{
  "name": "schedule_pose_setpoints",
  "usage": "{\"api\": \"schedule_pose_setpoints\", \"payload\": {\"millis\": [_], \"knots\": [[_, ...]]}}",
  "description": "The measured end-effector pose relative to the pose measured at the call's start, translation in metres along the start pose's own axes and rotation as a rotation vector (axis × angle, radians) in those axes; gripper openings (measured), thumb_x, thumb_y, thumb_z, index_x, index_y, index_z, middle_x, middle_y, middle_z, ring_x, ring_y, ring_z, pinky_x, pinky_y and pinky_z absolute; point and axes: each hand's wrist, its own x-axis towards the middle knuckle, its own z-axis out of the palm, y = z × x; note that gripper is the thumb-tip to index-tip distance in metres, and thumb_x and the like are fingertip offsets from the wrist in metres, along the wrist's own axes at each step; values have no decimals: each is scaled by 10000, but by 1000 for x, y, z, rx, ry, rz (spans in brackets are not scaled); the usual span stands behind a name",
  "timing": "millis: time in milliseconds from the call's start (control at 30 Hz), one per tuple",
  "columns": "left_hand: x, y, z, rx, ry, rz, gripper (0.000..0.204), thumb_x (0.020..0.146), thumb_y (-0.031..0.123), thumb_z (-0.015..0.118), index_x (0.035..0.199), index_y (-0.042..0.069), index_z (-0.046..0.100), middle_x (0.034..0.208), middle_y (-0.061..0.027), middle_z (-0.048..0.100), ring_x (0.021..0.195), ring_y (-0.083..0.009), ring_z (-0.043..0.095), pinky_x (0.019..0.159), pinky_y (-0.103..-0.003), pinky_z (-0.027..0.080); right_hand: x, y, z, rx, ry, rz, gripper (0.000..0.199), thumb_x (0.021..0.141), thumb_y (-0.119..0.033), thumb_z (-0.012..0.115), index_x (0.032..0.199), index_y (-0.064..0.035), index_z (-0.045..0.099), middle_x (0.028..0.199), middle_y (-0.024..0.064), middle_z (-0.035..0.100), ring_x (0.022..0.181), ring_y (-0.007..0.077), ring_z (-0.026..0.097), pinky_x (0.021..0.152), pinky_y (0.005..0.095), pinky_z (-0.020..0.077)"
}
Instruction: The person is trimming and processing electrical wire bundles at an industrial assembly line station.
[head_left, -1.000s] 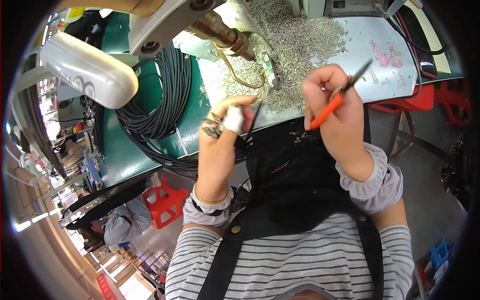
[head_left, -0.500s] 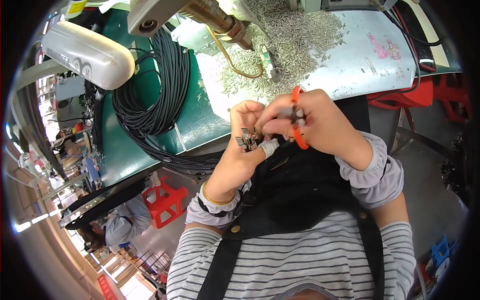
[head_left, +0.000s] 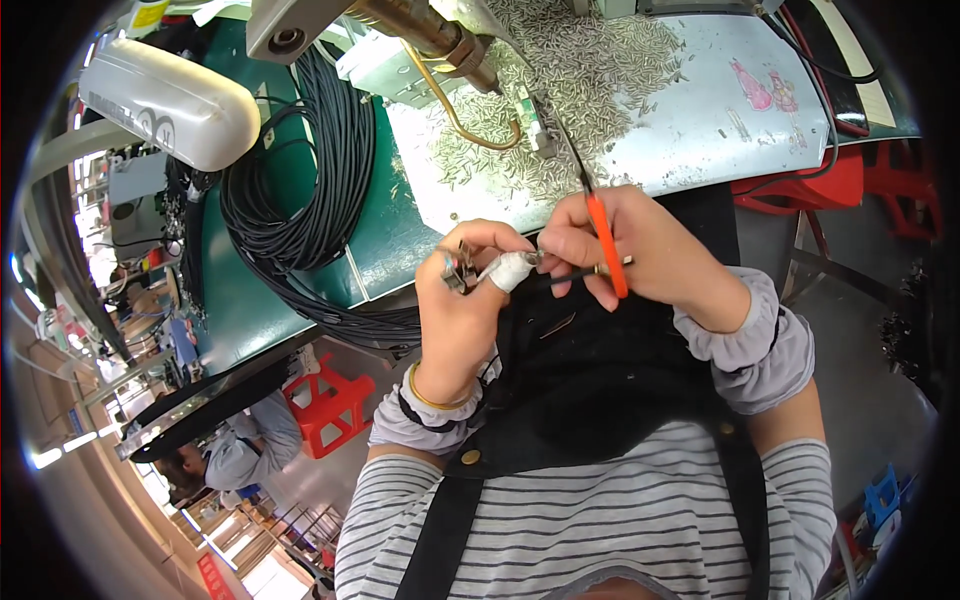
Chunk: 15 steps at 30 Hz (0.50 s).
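Note:
My left hand point(head_left: 455, 320) is closed around several small metal parts point(head_left: 460, 268), which stick out between thumb and fingers. White tape point(head_left: 511, 270) wraps its thumb. Facing it, my right hand point(head_left: 650, 240) curls around an orange-handled hand tool point(head_left: 607, 245), whose exact kind is hard to make out. A thin dark rod point(head_left: 585, 273) with a pale end crosses below its fingers. Thumb and fingertips of both hands meet at a small metal piece point(head_left: 541, 256), mostly hidden by the fingers. Both hands are above the black apron point(head_left: 600, 370).
Many short metal pins point(head_left: 610, 70) cover the pale worktop point(head_left: 690, 150) ahead. Over it hangs a machine head point(head_left: 440, 45) with a bent brass tube point(head_left: 465, 125). A coil of black cable point(head_left: 345, 170) lies left on the green table. A red stool point(head_left: 335, 405) and another person point(head_left: 255, 440) are farther left.
My left hand has turned and shifted slightly left, its taped thumb now pointing at the right fingertips. The orange-handled tool has swung in my right hand, its handle now showing lengthwise.

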Motion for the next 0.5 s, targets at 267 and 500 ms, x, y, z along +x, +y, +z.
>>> {"api": "schedule_pose_setpoints", "payload": {"millis": [267, 500], "knots": [[-2, -4, 8, 124, 5, 72, 103, 773, -1, 601, 851, 8, 534, 725, -15, 546, 495, -7, 372, 429, -150, 252, -2, -8, -6, 12, -138, 56, 129, 824, -146, 571, 797, -20, 581, 638, 13, 538, 429, 58, 440, 390, 200, 333], [5, 8, 3, -266, -77, -312, 145, 762, -22, 590, 879, 23, 518, 712, 7, 515, 474, 7, 319, 390, -165, 204, -7, -3, -9, -1270, 225, -920, 193, 654, -111, 616, 847, -108, 621, 567, -28, 422, 416, 95, 423, 381, 224, 310]]}}
